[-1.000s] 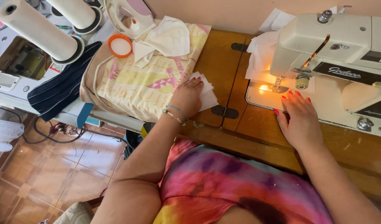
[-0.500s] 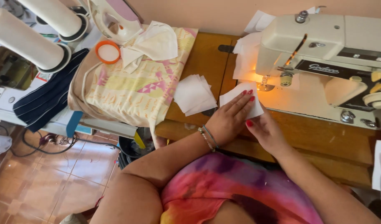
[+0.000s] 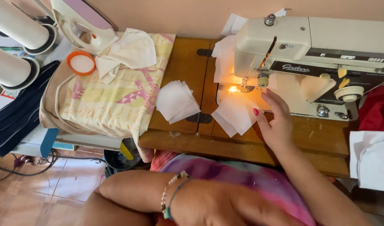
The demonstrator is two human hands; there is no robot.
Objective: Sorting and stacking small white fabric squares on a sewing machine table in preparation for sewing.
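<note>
**White fabric piece being pressed flat beside the sewing machine**

A white fabric piece [image 3: 236, 114] is being held down on the wooden table [image 3: 187, 62] by the right hand [image 3: 277, 121], whose fingers are stretched out flat, the thumb and fingertips touching the piece's right edge; nothing is being gripped. The piece is lying just in front of the needle of the sewing machine [image 3: 309, 50], where the lamp is glowing. The left hand is being kept low at the lap, below the table edge; only the forearm and the beaded bracelet [image 3: 170, 201] are being shown, so whether that hand is open or closed cannot be told.

To the left of the piece, a small stack of white squares [image 3: 175, 100] is lying on the table, apart from it. Further left, a patterned pad [image 3: 116, 92] is being used as a rest for a crumpled white cloth [image 3: 129, 52], an orange-rimmed lid [image 3: 81, 63] and an iron [image 3: 81, 23]. More white cloth [image 3: 369, 159] is lying at the far right.
</note>
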